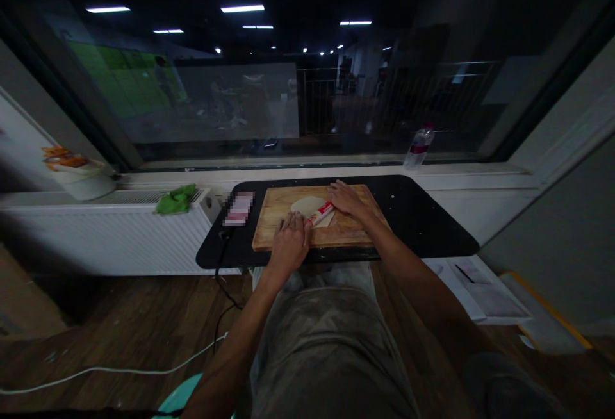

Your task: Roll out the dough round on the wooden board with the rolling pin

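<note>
A wooden cutting board (278, 230) lies on a small black table (423, 220). On the board sits a flat round of pale dough (304, 204). A red and white cylinder (321, 214) lies across the dough's near edge, serving as a roller. My left hand (289, 239) rests palm down on its left end, fingers stretched flat. My right hand (346, 198) lies flat on its right end, fingers extended.
A phone-sized object (239, 208) lies on the table's left part with a cable hanging down. A plastic bottle (419, 146) stands on the window sill. A green cloth (176, 200) and a white bowl (84, 179) sit on the radiator shelf at left. Papers (473, 291) lie on the floor.
</note>
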Motion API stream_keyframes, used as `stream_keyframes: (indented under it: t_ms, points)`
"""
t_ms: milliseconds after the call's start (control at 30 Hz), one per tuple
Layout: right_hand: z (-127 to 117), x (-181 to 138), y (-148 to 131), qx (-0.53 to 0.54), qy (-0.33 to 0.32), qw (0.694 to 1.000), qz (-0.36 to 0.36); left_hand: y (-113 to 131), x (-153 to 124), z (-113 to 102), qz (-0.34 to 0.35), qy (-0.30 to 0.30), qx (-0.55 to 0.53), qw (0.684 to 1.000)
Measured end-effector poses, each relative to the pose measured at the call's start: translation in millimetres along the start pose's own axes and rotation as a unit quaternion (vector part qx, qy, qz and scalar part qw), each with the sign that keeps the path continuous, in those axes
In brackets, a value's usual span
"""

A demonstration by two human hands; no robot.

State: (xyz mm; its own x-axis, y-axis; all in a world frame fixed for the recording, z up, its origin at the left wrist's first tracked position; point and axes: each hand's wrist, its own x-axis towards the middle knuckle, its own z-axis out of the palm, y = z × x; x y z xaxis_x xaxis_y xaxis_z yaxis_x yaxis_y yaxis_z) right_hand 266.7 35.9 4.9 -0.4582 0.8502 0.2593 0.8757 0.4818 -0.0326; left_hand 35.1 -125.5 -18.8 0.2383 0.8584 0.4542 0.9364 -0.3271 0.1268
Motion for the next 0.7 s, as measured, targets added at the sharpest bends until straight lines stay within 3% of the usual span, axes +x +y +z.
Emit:
stream_keyframes:
  t_ms: [433, 700]
  points:
    - [2, -14, 8, 0.023, 0.002, 0.999, 0.032, 18, -9, -5, 0.012, 0.01, -0.006, 1.0]
    - [9, -13, 15, 0.039, 0.013, 0.999, 0.011, 28, -14, -9, 0.025, -0.012, -0.013, 1.0]
